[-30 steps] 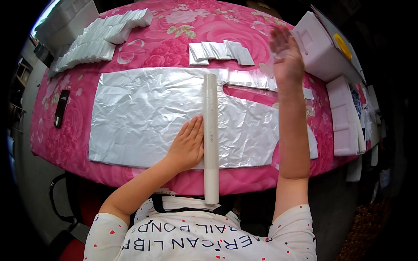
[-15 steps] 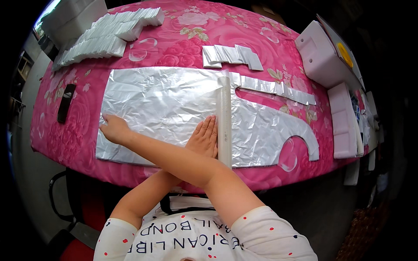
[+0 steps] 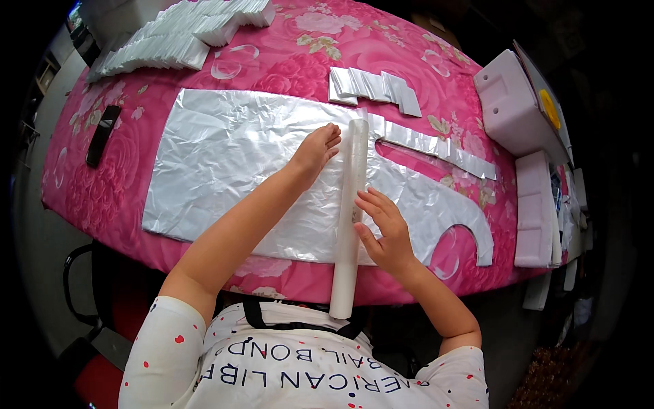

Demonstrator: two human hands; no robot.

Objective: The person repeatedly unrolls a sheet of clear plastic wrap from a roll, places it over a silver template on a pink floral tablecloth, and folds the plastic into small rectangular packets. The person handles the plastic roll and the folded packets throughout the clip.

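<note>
A wide sheet of silvery foil (image 3: 225, 170) lies spread on the pink flowered table (image 3: 286, 75). A long white roll (image 3: 351, 204) lies across it, its near end sticking out over the table's front edge. My left hand (image 3: 315, 148) rests flat on the foil against the roll's left side near its far end. My right hand (image 3: 381, 228) is at the roll's right side, fingers spread, fingertips touching the roll. Right of the roll the foil has curved cut-outs (image 3: 436, 204).
A fanned row of folded foil pieces (image 3: 371, 85) lies beyond the roll. Long stacks of folded foil (image 3: 184, 37) fill the far left. A black handset (image 3: 102, 133) sits at the left edge. Pale pink foam blocks (image 3: 511, 102) stand at the right. A chair (image 3: 82, 293) is below left.
My right arm, which reached across to the foil's left edge, has come back to the roll's right side. My left hand has slid farther up along the roll.
</note>
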